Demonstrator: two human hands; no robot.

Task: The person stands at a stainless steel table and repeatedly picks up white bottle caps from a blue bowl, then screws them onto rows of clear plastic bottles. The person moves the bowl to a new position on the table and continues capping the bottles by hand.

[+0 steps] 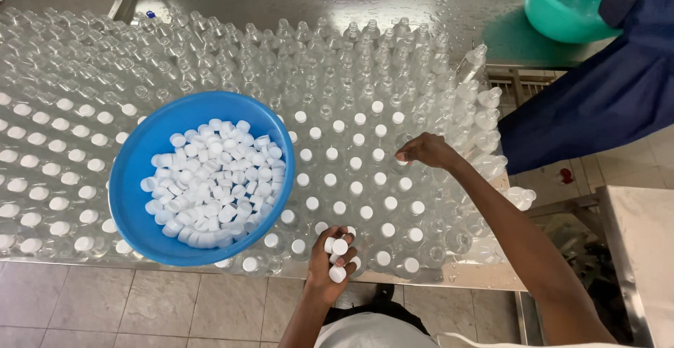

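Clear plastic bottles (232,60) stand packed together across a steel table (428,11); those nearest me wear white caps, those farther back are uncapped. My left hand (330,267) at the table's near edge holds several white caps (338,247). My right hand (426,150) reaches over the bottles on the right and presses a white cap (401,156) onto a bottle top. A blue bowl (137,179) full of loose white caps rests on top of the bottles at the left.
Another person in a dark blue sleeve (604,88) stands at the right, behind a green tub (554,11) on the table. A few bottles (491,158) lie tipped at the table's right edge. Tiled floor (140,306) runs below the near edge.
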